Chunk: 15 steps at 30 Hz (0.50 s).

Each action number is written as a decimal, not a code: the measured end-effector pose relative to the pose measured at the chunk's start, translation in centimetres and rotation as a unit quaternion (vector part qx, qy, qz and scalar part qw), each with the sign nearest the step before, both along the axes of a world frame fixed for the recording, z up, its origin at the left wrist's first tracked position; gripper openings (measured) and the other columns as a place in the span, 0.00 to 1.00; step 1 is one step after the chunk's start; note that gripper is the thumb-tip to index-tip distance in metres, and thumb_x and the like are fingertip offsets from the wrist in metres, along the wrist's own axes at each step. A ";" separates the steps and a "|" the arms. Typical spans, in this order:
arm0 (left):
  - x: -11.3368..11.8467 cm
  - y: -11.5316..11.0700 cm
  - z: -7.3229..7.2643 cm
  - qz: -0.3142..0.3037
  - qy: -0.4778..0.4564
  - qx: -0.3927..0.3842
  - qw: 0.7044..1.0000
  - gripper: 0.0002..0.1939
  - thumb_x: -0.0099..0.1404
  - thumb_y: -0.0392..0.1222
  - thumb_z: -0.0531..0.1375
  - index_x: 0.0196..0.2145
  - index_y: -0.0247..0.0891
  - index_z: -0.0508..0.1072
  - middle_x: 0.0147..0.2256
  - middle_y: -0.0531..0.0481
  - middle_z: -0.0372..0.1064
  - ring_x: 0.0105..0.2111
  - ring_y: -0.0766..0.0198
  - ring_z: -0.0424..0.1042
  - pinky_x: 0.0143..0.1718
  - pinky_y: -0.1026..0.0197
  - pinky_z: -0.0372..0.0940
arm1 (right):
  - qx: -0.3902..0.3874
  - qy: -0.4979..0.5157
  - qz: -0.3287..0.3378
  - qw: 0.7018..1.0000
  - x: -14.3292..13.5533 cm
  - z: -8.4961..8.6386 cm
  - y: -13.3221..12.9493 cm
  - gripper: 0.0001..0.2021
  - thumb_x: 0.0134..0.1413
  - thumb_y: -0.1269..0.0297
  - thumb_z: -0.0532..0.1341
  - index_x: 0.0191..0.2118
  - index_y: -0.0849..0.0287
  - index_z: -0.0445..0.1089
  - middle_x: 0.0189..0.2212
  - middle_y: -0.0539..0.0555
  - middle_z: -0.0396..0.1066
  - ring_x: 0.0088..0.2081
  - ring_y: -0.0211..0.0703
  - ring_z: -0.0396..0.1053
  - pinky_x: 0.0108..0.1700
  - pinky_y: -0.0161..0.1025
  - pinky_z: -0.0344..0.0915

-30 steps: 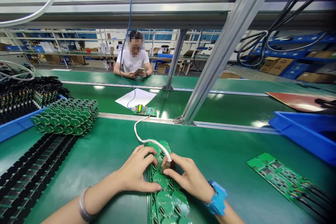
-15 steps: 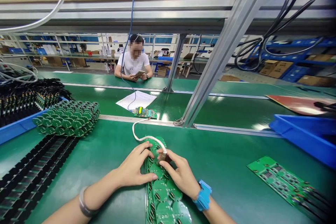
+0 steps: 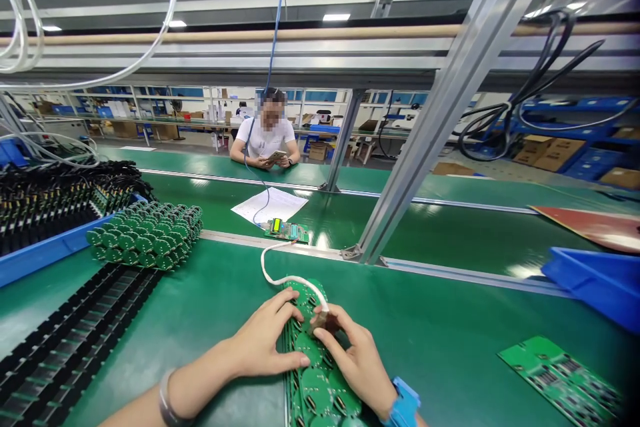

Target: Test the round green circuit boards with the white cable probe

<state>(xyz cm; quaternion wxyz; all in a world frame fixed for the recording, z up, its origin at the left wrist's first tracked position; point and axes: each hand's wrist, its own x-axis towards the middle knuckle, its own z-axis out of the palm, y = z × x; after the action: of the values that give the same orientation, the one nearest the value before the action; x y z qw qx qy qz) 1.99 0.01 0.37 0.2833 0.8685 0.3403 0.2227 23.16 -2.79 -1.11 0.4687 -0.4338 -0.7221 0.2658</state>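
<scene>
Right hand (image 3: 361, 355) in close, fingers gripping the brownish connector (image 3: 321, 321) of the white cable (image 3: 300, 279), down at the green boards (image 3: 317, 384), short of the table's (image 3: 445, 347) far edge. Left hand (image 3: 263, 339) spread loosely over them, seemingly steadying. Looks like a contact step; the next move calls for square alignment.

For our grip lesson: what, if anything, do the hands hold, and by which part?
The right hand holds the white cable by its brownish end piece; the left hand touches the green boards, grip unclear.
</scene>
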 end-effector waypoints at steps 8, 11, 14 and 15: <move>-0.1 0.1 -0.3 0.000 -0.005 0.000 1.000 0.27 0.57 0.52 0.68 0.50 0.38 0.66 0.64 0.37 0.51 0.66 0.46 0.48 0.62 0.48 0.53 | 0.005 -0.006 0.001 1.000 -0.1 0.3 0.0 0.08 0.63 0.61 0.58 0.44 0.56 0.69 0.35 0.53 0.77 0.34 0.43 0.75 0.39 0.33 0.70; -0.1 0.1 -0.3 0.003 -0.001 -0.002 1.000 0.28 0.56 0.51 0.69 0.50 0.38 0.66 0.64 0.36 0.50 0.66 0.46 0.48 0.63 0.49 0.52 | 0.013 -0.011 0.000 1.000 -0.2 0.4 0.0 0.08 0.63 0.60 0.57 0.42 0.56 0.70 0.34 0.53 0.77 0.34 0.43 0.75 0.39 0.33 0.70; -0.1 0.0 -0.4 0.005 0.001 -0.004 1.000 0.28 0.56 0.51 0.69 0.49 0.37 0.66 0.64 0.35 0.50 0.66 0.46 0.48 0.63 0.49 0.52 | 0.019 -0.016 0.000 1.000 -0.1 0.3 0.0 0.09 0.64 0.59 0.57 0.42 0.57 0.70 0.34 0.54 0.77 0.33 0.43 0.75 0.38 0.33 0.71; -0.1 0.0 -0.4 0.005 0.001 -0.004 1.000 0.28 0.56 0.51 0.69 0.49 0.37 0.66 0.64 0.35 0.50 0.66 0.46 0.48 0.63 0.49 0.52 | 0.021 -0.018 0.000 1.000 -0.1 0.3 0.1 0.09 0.64 0.58 0.57 0.42 0.57 0.70 0.35 0.55 0.77 0.33 0.43 0.75 0.38 0.34 0.71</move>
<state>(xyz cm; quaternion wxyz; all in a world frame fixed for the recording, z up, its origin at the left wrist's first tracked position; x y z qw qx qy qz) 1.89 0.06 -0.02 0.2852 0.8659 0.3460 0.2216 23.07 -2.74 -0.81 0.4646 -0.4291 -0.7356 0.2428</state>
